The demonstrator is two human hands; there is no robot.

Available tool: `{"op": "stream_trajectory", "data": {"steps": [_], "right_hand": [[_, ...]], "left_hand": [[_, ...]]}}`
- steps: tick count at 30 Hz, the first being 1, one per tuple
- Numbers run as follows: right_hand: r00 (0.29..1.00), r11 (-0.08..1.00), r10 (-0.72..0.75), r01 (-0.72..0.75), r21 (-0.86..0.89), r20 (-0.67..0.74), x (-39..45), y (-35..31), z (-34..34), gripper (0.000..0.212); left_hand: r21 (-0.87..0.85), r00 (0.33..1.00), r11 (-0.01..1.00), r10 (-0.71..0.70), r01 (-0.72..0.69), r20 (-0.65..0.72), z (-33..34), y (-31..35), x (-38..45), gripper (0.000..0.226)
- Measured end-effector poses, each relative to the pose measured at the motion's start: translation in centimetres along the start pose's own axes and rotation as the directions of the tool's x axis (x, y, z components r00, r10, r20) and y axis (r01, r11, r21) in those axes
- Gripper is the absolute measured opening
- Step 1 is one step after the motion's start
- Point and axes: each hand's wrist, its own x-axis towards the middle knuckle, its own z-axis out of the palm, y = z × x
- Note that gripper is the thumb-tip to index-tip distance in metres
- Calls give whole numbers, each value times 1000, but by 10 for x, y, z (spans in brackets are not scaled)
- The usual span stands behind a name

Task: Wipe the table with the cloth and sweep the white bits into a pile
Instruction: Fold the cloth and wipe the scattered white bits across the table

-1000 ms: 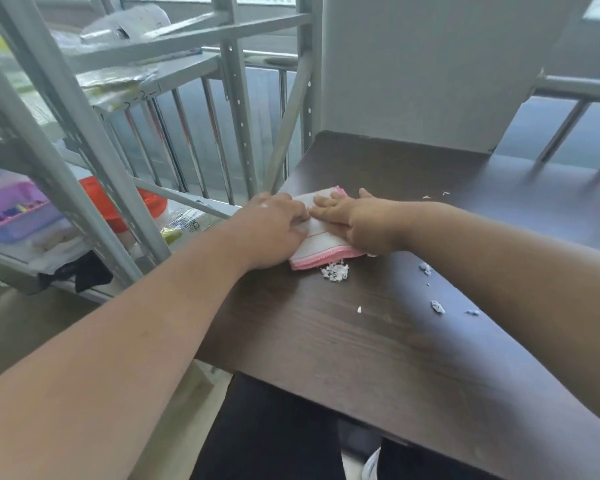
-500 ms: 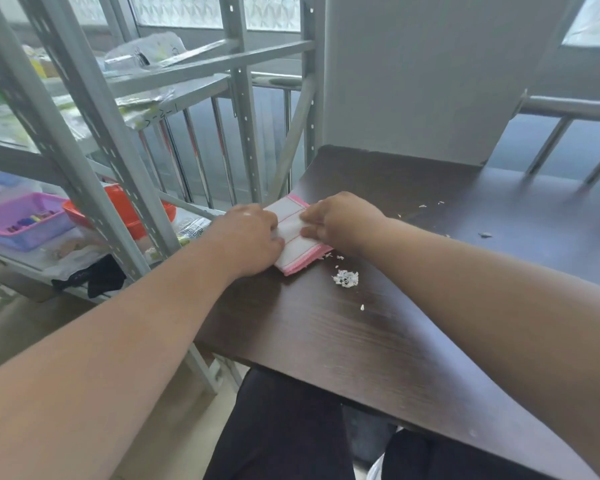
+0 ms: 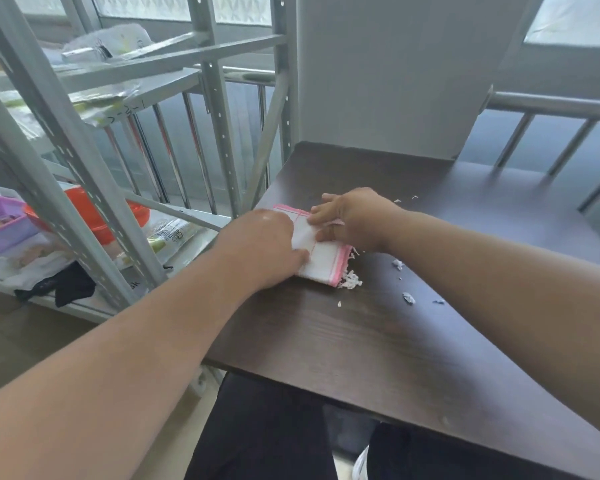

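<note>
A folded white cloth (image 3: 321, 258) with a pink border lies on the dark wooden table (image 3: 378, 341) near its left edge. My left hand (image 3: 260, 249) rests on the cloth's left side, thumb pressing it. My right hand (image 3: 352, 218) holds the cloth's far right part, fingers curled over a fold. A small heap of white bits (image 3: 350, 281) sits against the cloth's near right corner. Loose white bits (image 3: 408, 297) lie scattered to the right, and a few more white bits (image 3: 406, 199) lie behind my right hand.
A grey metal shelf rack (image 3: 84, 168) stands to the left of the table, holding an orange bowl (image 3: 84, 209), a purple basket (image 3: 0, 226) and packets. A grey pillar (image 3: 395, 81) rises behind the table. A railing (image 3: 551, 109) runs at the right.
The cloth has slid toward me and now touches the heap of bits. My right hand has turned and grips the fold from the far side.
</note>
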Motion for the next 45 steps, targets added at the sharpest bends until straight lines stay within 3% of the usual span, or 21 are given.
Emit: {"op": "stream_trajectory", "data": {"steps": [2, 7, 10, 12, 14, 16, 20, 27, 32, 45], "right_hand": [[999, 995, 25, -28, -96, -26, 1, -24, 5, 42], [982, 1000, 13, -11, 11, -188, -44, -113, 27, 31], [999, 997, 43, -41, 72, -22, -76, -157, 47, 66], [998, 992, 62, -65, 107, 29, -89, -172, 57, 85], [998, 993, 59, -61, 98, 30, -96, -175, 61, 94], [999, 995, 35, -38, 89, 38, -102, -169, 59, 97], [997, 997, -23, 16, 81, 76, -121, -146, 53, 98], [999, 996, 4, -8, 90, 44, -145, -105, 40, 91], [1000, 994, -18, 15, 109, 25, -149, -94, 39, 87], [989, 980, -147, 141, 137, 35, -97, -135, 47, 86]], "left_hand": [[-18, 999, 999, -28, 28, 27, -6, -8, -4, 28], [-43, 992, 999, -10, 16, 122, -32, -43, -13, 14], [-98, 997, 995, -15, 23, 73, -47, -60, -5, 13], [-191, 995, 982, 25, -5, 99, -46, -59, 2, 29], [-249, 977, 966, 112, -64, 181, -38, -51, 6, 40], [-176, 961, 973, 186, -151, 207, -27, -45, 11, 43], [-1, 960, 972, 233, -235, 156, -14, -29, 19, 45], [-16, 951, 956, 292, -292, 103, 0, 15, 33, 46], [-53, 967, 970, 240, -236, 91, 0, 23, 33, 45], [-75, 993, 997, 27, -18, 119, -2, -50, 12, 44]]}}
